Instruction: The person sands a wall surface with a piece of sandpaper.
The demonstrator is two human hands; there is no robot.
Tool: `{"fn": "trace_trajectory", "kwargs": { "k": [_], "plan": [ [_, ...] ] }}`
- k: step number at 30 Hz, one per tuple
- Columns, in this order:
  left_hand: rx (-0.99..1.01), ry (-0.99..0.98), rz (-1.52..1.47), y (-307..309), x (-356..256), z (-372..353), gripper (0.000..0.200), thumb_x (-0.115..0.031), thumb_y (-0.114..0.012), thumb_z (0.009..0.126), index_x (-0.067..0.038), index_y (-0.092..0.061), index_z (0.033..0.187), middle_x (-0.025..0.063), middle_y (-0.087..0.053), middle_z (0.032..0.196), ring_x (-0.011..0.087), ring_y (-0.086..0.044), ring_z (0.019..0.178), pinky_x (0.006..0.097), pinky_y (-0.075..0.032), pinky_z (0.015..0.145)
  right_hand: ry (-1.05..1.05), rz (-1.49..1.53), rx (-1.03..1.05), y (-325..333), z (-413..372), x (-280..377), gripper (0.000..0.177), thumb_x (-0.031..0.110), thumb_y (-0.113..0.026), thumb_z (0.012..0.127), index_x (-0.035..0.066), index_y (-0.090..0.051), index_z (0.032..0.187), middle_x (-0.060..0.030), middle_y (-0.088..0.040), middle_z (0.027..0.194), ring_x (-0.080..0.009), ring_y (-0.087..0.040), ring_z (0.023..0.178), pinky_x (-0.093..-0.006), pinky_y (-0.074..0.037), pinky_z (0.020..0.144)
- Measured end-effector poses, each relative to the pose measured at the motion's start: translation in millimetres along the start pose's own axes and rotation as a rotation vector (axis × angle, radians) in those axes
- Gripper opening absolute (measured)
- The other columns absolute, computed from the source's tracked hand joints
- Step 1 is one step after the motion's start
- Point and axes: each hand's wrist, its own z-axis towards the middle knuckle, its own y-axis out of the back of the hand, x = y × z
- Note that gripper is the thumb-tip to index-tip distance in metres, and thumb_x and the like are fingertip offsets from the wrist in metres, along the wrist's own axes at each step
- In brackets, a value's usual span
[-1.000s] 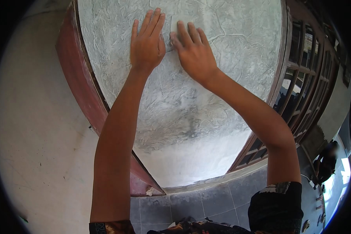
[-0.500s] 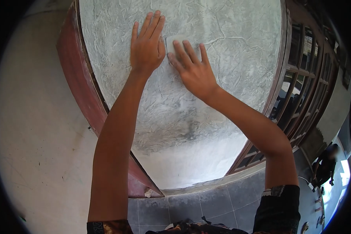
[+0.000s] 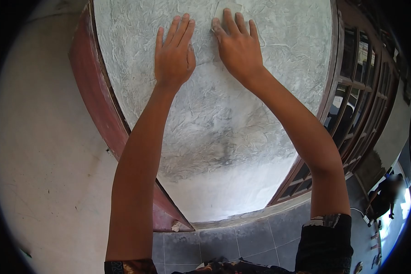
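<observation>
A grey-white, rough-textured plastered wall (image 3: 223, 109) fills the middle of the head view. My left hand (image 3: 175, 57) lies flat against it, with fingers stretched upward and nothing visible in it. Beside it to the right and slightly higher, my right hand (image 3: 239, 50) presses a thin pale sheet of sandpaper (image 3: 235, 6) to the wall. Only the sheet's upper edge shows past the fingertips; the rest is hidden under the hand. Dust whitens the right thumb and fingertips.
A reddish-brown wooden frame (image 3: 98, 91) edges the wall on the left, beside a plain pale surface (image 3: 45, 150). Windows with brown frames (image 3: 349, 86) stand on the right. Below are dark grey floor tiles (image 3: 217, 244). A person in dark clothing (image 3: 384, 198) is at the far right.
My right hand has slid up and a little to the right along the wall with the sandpaper. The left hand stays in nearly the same place.
</observation>
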Motion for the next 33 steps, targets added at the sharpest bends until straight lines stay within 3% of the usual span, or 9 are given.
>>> {"fn": "trace_trajectory", "kwargs": {
  "k": [2, 5, 9, 15, 20, 25, 27, 29, 33],
  "plan": [
    [0.001, 0.0, -0.011, 1, 1, 0, 0.055, -0.008, -0.046, 0.097, -0.01, -0.051, 0.152, 0.0063, -0.046, 0.161, 0.0259, -0.037, 0.152, 0.0538, -0.021, 0.125, 0.174, -0.012, 0.069, 8, -35, 24, 0.04, 0.013, -0.062, 0.093, 0.001, -0.066, 0.132, -0.0243, -0.051, 0.151, -0.0424, -0.049, 0.138, -0.0591, -0.038, 0.115],
    [-0.027, -0.006, -0.018, 0, 0, 0, 0.054, -0.009, -0.045, 0.098, -0.01, -0.051, 0.152, 0.006, -0.046, 0.161, 0.0258, -0.037, 0.152, 0.0533, -0.021, 0.125, 0.274, 0.047, 0.157, 15, -73, 49, 0.041, 0.013, -0.063, 0.093, 0.005, -0.066, 0.133, -0.0207, -0.05, 0.153, -0.0409, -0.049, 0.14, -0.064, -0.035, 0.115],
    [0.001, 0.001, -0.007, -1, 1, 0, 0.054, -0.009, -0.045, 0.099, -0.01, -0.051, 0.152, 0.0062, -0.046, 0.161, 0.0257, -0.037, 0.152, 0.0532, -0.021, 0.125, -0.024, -0.017, -0.03, -4, 11, -10, 0.046, 0.01, -0.062, 0.093, 0.008, -0.061, 0.14, -0.0183, -0.049, 0.154, -0.0384, -0.048, 0.141, -0.0661, -0.036, 0.113],
    [-0.009, 0.007, -0.03, -1, 1, -4, 0.054, -0.009, -0.045, 0.098, -0.01, -0.052, 0.152, 0.0068, -0.046, 0.161, 0.0257, -0.037, 0.152, 0.0535, -0.021, 0.125, 0.301, 0.009, 0.158, 7, -81, 53, 0.038, 0.017, -0.063, 0.094, 0.006, -0.07, 0.13, -0.0191, -0.05, 0.154, -0.0422, -0.047, 0.141, -0.0631, -0.035, 0.117],
    [-0.017, -0.001, 0.017, 0, 2, 1, 0.056, -0.009, -0.051, 0.093, -0.009, -0.054, 0.149, 0.0047, -0.046, 0.161, 0.0238, -0.039, 0.152, 0.0533, -0.025, 0.125, -0.032, -0.036, -0.09, -9, 23, -13, 0.041, 0.013, -0.062, 0.093, 0.009, -0.066, 0.134, -0.0168, -0.052, 0.15, -0.0392, -0.05, 0.138, -0.0658, -0.041, 0.108],
    [-0.032, -0.004, -0.016, 0, 1, -1, 0.055, -0.009, -0.05, 0.094, -0.009, -0.055, 0.148, 0.0047, -0.047, 0.16, 0.0236, -0.039, 0.151, 0.053, -0.024, 0.125, 0.249, 0.084, 0.086, 9, -59, 49, 0.034, 0.014, -0.062, 0.095, 0.007, -0.071, 0.127, -0.0189, -0.052, 0.152, -0.0407, -0.05, 0.139, -0.0625, -0.038, 0.115],
    [-0.033, 0.004, -0.033, -1, 2, -1, 0.054, -0.009, -0.048, 0.095, -0.009, -0.054, 0.15, 0.0063, -0.047, 0.16, 0.0252, -0.039, 0.151, 0.0531, -0.023, 0.125, 0.256, 0.086, 0.09, 1, -56, 34, 0.037, 0.015, -0.061, 0.097, 0.011, -0.069, 0.132, -0.0147, -0.053, 0.152, -0.0365, -0.049, 0.141, -0.0647, -0.038, 0.113],
    [-0.017, 0.006, -0.048, -1, 1, -1, 0.054, -0.008, -0.046, 0.097, -0.009, -0.053, 0.151, 0.0079, -0.047, 0.16, 0.0268, -0.039, 0.151, 0.0531, -0.022, 0.125, 0.063, 0.047, -0.006, -4, -5, 2, 0.04, 0.017, -0.06, 0.098, 0.014, -0.065, 0.137, -0.0116, -0.053, 0.152, -0.0332, -0.048, 0.142, -0.0666, -0.037, 0.112],
    [-0.017, -0.001, -0.036, 1, 1, 1, 0.054, -0.008, -0.045, 0.097, -0.009, -0.053, 0.151, 0.0081, -0.047, 0.16, 0.0268, -0.039, 0.151, 0.0528, -0.021, 0.125, 0.094, 0.064, 0.035, 0, -15, -1, 0.041, 0.015, -0.06, 0.097, 0.008, -0.063, 0.138, -0.0136, -0.051, 0.153, -0.034, -0.047, 0.143, -0.0616, -0.037, 0.115]
  ]
}}
